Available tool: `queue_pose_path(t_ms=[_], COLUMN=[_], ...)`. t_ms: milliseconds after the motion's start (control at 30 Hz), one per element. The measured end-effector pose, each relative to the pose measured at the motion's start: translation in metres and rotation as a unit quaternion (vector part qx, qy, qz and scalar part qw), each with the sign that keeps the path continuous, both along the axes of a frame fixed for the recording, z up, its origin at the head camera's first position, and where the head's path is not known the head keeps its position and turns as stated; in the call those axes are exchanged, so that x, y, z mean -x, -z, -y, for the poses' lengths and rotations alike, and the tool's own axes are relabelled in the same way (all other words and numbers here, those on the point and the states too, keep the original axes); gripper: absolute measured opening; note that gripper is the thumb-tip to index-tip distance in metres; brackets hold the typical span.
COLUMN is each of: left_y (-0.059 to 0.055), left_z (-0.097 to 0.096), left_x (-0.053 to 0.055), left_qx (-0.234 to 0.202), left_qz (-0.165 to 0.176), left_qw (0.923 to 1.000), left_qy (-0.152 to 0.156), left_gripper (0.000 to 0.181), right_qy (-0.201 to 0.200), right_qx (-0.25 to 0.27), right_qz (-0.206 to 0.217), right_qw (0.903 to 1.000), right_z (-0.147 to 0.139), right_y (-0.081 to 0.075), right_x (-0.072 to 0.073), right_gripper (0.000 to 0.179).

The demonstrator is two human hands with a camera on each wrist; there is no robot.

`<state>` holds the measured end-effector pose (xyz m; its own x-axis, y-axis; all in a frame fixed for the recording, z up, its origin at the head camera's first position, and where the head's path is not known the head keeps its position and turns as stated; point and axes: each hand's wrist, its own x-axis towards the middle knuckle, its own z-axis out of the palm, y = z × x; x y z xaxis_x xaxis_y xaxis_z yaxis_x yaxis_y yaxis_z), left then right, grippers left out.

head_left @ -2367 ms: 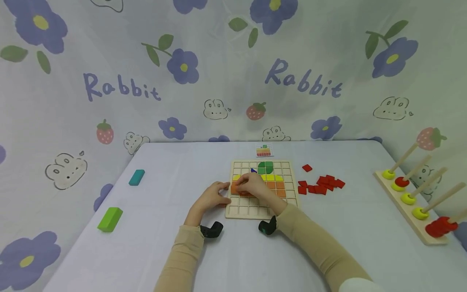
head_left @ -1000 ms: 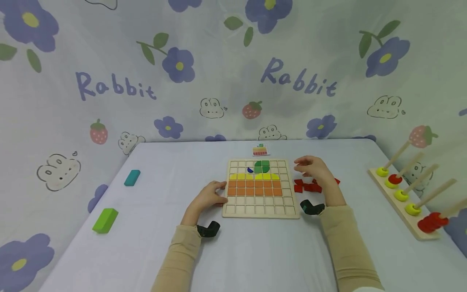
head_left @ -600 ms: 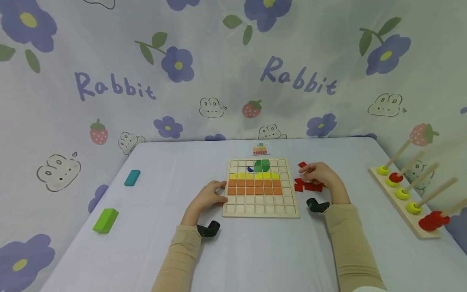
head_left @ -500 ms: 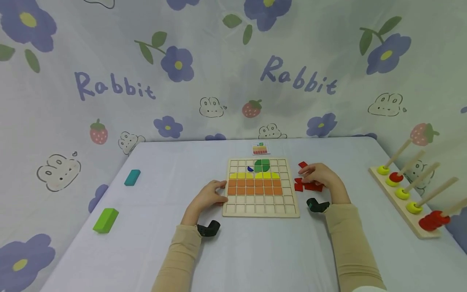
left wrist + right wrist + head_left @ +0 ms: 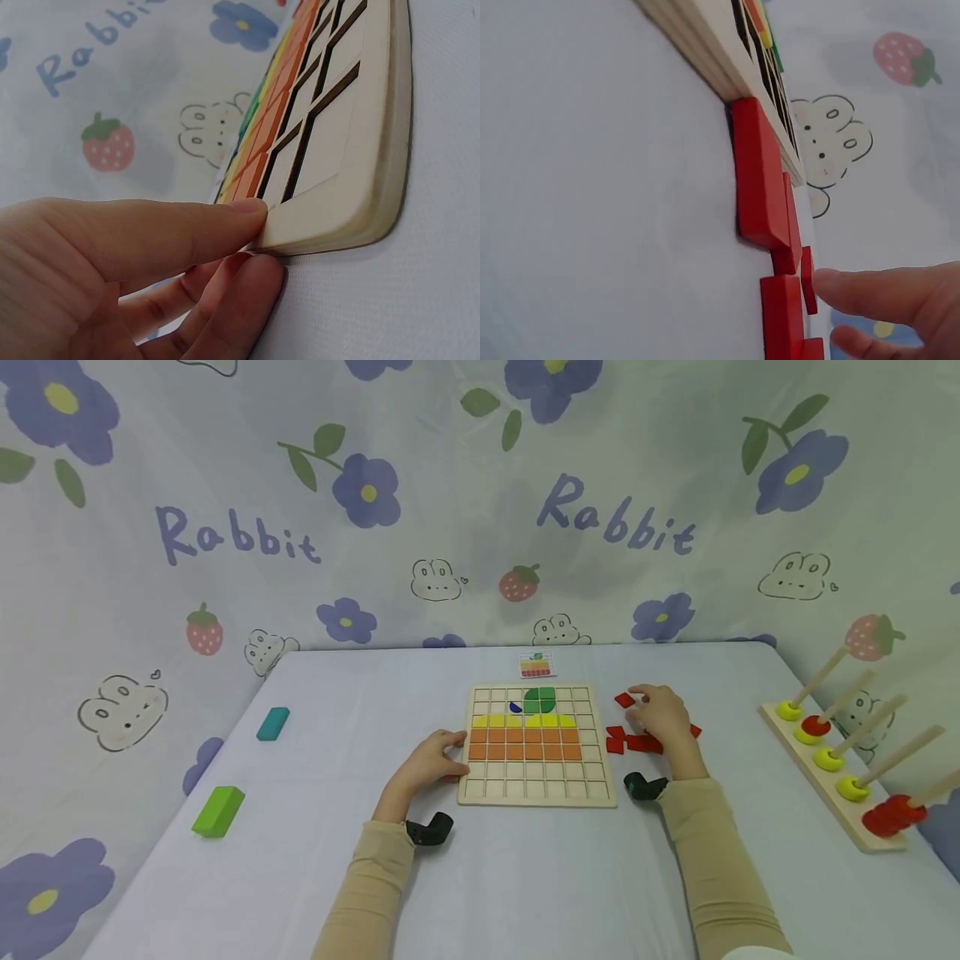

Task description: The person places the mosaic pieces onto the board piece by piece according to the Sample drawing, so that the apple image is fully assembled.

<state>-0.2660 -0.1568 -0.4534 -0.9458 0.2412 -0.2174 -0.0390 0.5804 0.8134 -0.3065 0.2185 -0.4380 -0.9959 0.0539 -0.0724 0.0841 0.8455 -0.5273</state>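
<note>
A wooden grid board (image 5: 537, 791) lies flat, holding orange tiles (image 5: 523, 744), yellow pieces (image 5: 551, 721), green pieces (image 5: 539, 700) and a small blue piece (image 5: 515, 707). My left hand (image 5: 429, 762) touches its left edge; in the left wrist view, one fingertip rests on the rim (image 5: 315, 217) and another finger lies beside it at table level. Right of the board, my right hand (image 5: 662, 717) hovers over scattered red tiles (image 5: 642, 743), hiding some. Its fingers are spread apart near a lone red tile (image 5: 624, 700); in the right wrist view nothing shows between them.
A small picture card (image 5: 537, 665) lies behind the board. On the far right stands a wooden peg rack (image 5: 832, 777) with yellow and red rings. A teal block (image 5: 273, 724) and a green block (image 5: 219, 812) are at the left.
Earlier my right hand was over the orange tiles on the board. It moved right to the red tiles, dipped low among them, and has now risen slightly. My left hand stayed at the board's edge.
</note>
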Motion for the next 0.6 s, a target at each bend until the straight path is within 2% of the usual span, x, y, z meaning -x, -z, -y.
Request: queue_pose_path(t_ms=[133,233,433,600], left_y=[-0.0006,-0.0014,-0.0031,-0.0034], left_z=[0.0005,0.0004,0.0,-0.0003], left_x=[0.0002,-0.0003,-0.0017,-0.0017], left_qx=[-0.003,-0.004,0.0,0.003], left_qz=[0.005,0.005,0.002,0.003], left_qw=[1.0,1.0,1.0,1.0], left_qy=[-0.004,-0.006,-0.006,-0.005], left_gripper=[0.065,0.066,0.065,0.065], right_qy=[-0.036,-0.044,-0.034,-0.024], right_qx=[-0.058,-0.069,-0.028,-0.009], right_qz=[0.006,0.005,-0.026,-0.032], right_qw=[0.9977,0.9966,0.9987,0.9992], right_z=[-0.0004,-0.0005,-0.0001,0.0014], right_y=[0.0067,0.0092,0.0101,0.0105], right_x=[0.0038,0.0044,0.003,0.003], right_gripper=[0.053,0.05,0.03,0.036])
